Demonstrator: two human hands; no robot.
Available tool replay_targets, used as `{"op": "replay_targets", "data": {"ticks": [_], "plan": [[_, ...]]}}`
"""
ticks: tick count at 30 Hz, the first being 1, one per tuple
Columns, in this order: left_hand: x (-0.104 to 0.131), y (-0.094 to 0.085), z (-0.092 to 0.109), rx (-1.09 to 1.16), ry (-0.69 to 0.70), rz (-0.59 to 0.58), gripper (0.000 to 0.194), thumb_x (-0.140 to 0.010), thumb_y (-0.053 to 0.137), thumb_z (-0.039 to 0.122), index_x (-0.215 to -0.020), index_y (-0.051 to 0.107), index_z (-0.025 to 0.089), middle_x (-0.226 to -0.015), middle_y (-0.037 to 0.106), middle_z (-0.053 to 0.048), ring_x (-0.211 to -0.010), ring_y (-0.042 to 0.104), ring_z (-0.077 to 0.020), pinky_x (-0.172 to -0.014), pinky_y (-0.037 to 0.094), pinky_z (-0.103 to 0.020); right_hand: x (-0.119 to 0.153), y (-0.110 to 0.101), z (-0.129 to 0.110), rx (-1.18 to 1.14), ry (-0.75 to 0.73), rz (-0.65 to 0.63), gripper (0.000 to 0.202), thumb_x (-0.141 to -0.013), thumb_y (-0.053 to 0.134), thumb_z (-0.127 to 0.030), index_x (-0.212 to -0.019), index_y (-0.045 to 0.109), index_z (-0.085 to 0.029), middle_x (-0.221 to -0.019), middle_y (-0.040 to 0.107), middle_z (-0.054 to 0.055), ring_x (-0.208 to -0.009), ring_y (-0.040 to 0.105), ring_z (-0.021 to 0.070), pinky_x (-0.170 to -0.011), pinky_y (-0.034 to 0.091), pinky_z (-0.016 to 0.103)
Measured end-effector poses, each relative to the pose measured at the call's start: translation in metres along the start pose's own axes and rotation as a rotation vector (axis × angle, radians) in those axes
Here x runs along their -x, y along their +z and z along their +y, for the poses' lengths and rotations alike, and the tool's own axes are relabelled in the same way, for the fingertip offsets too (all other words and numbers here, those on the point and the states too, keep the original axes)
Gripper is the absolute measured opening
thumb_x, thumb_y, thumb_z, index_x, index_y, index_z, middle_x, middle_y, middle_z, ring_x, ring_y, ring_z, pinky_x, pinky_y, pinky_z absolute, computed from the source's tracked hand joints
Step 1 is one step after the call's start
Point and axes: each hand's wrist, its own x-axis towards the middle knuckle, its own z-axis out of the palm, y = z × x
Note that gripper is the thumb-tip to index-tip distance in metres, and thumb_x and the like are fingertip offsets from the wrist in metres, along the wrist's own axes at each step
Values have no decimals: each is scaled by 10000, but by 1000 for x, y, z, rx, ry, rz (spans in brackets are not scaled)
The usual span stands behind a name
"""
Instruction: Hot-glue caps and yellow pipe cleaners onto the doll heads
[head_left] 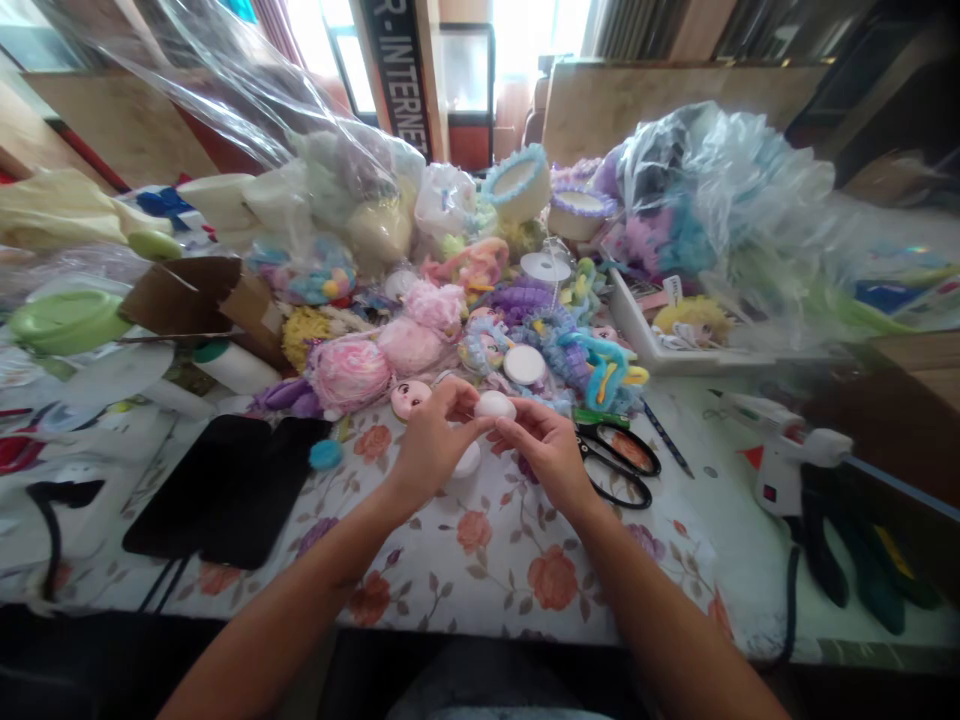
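Note:
Between the fingertips of both hands is a small white rounded piece (495, 404), raised above the flowered tablecloth. My left hand (435, 430) pinches it from the left, and my right hand (541, 445) grips its right side. Below the left fingers sits a white round thing (466, 460), partly covered by the hand. A doll face (409, 398) lies just beyond my left hand. Close to my right hand rest black-handled scissors (619, 465), their blades mostly hidden. Past the fingertips, a white disc (524, 366) lies against fluffy yarn pieces.
Yarn balls (351, 372) and plush pieces heap up at the back. A black flat pad (229, 490) and a blue cap (325, 455) lie left. Rightward are a pencil (667, 438), a glue gun (787, 440) with its cord, and a white tray (679, 358). A cardboard box (199, 300) stands back left.

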Motion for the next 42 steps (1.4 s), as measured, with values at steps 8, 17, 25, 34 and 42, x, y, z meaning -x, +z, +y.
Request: {"op": "replay_targets", "data": {"ticks": [8, 17, 25, 34, 42], "plan": [[10, 23, -11, -489, 611, 14, 358, -943, 496, 236, -1284, 547, 137, -1310, 589, -191, -1197, 583, -280, -979, 500, -424, -1, -5, 4, -17, 53, 14, 304, -797, 708, -424, -1001, 718, -197, -804, 717, 17, -721, 676, 172, -628, 550, 267], [-42, -27, -28, -531, 438, 99, 323, -910, 520, 240, -1201, 606, 128, -1218, 647, -158, -1156, 603, -266, -1033, 446, -405, 0, -4, 0, 47, 33, 52, 468, -785, 712, -416, -1179, 639, -175, -939, 737, 72, -748, 672, 186, -601, 545, 288], [-151, -123, -85, -761, -130, 64, 644, -759, 672, 234, -1368, 493, 128, -1266, 626, -175, -1169, 582, -330, -981, 429, -404, -3, -8, -1, 28, 48, 113, 312, -772, 709, -396, -969, 690, -155, -806, 718, 50, -638, 613, 135, -527, 494, 235], [-142, -122, -46, -774, -74, 162, 330, -909, 473, 291, -1087, 667, 92, -1068, 693, -144, -1028, 611, -246, -914, 410, -349, -8, -20, -5, 8, -50, 306, 203, -789, 663, -347, -878, 689, -167, -718, 688, 16, -566, 583, 117, -488, 444, 221], [-27, -63, 4, -528, 228, -276, 292, -892, 529, 419, -969, 690, 187, -993, 695, -52, -924, 632, -216, -835, 477, -325, -11, -30, -8, 547, -210, 400, 191, -799, 605, -327, -865, 671, -160, -763, 688, 40, -656, 610, 170, -608, 475, 285]]}}
